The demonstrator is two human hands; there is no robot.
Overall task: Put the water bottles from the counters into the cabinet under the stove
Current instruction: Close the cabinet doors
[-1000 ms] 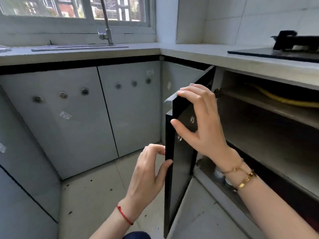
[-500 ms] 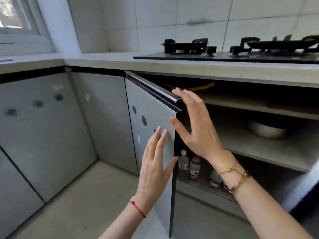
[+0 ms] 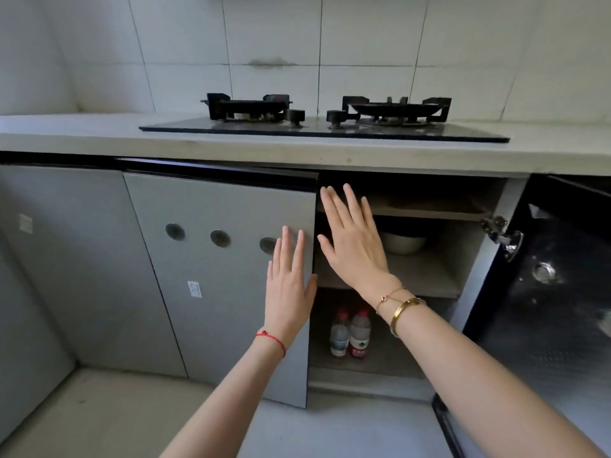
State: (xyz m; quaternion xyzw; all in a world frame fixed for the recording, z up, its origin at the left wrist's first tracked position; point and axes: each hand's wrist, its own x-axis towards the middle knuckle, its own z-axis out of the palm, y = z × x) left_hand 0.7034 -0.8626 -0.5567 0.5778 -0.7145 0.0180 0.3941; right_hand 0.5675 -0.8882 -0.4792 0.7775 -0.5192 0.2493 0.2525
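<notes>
Two clear water bottles (image 3: 350, 335) with red caps stand side by side on the bottom shelf of the cabinet under the stove (image 3: 324, 122). The left cabinet door (image 3: 211, 292), grey with three round vents, is nearly flush with the cabinet front. My left hand (image 3: 289, 285) lies flat on that door near its free edge, fingers spread. My right hand (image 3: 353, 246) is open just past the door's edge, in front of the cabinet's middle shelf, holding nothing. Part of the bottom shelf is hidden behind my right forearm.
The right cabinet door (image 3: 555, 292) stands wide open, its dark inner face toward me. A metal bowl (image 3: 401, 242) sits on the middle shelf. Grey closed cabinet fronts (image 3: 76, 259) run along the left. The counter (image 3: 66, 137) stretches left of the stove.
The left door has swung from standing out toward me to almost flush with the cabinet front. My right hand has left its top edge and now both hands are flat and open.
</notes>
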